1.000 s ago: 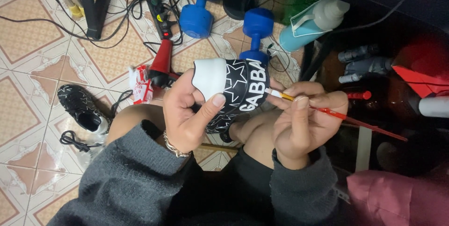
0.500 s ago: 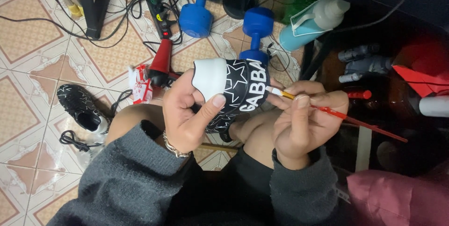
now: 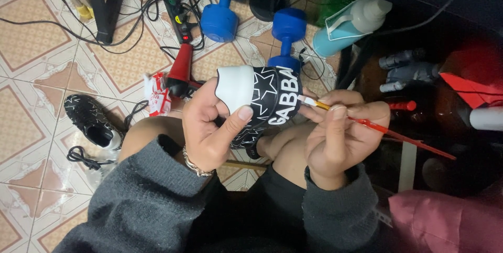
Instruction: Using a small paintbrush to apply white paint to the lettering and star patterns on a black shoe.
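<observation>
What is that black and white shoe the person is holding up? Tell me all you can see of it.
The shoe is a black sneaker with a white rubber-looking toe cap, white painted stars and white block lettering on its side. It is held up over the person's knees, toe toward the left. The left hand grips it at the toe, thumb pressed on the white cap. The right hand holds a thin red-handled paintbrush whose white-loaded tip touches the lettered side. A matching starred shoe lies on the tiled floor.

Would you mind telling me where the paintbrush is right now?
The paintbrush is right of centre in the head view, held in the right hand, its white tip touching the black shoe that the left hand holds.
</observation>
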